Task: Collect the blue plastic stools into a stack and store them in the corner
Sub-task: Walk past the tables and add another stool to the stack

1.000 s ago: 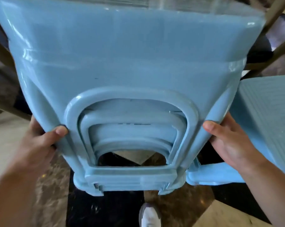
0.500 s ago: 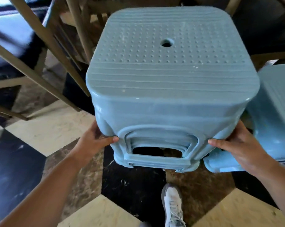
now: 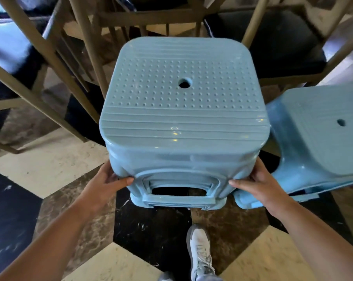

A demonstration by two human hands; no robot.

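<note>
A stack of nested blue plastic stools (image 3: 183, 122) fills the middle of the view, its dotted square seat with a round hole facing up. My left hand (image 3: 106, 183) grips its lower left corner and my right hand (image 3: 258, 183) grips its lower right corner. The stack's feet are low over the patterned floor; whether they touch it I cannot tell. A second blue stool (image 3: 321, 138) stands close on the right, tilted slightly, its leg almost against the stack and my right hand.
Wooden chair legs and frames (image 3: 56, 63) crowd the space behind and to the left. A dark cushioned chair seat (image 3: 283, 43) sits behind on the right. My white shoe (image 3: 199, 252) is on the checkered marble floor (image 3: 50, 167) just below the stack.
The stack has gone from tilted with its side facing me to upright and lower toward the floor. Both hands kept their grip on the lower corners.
</note>
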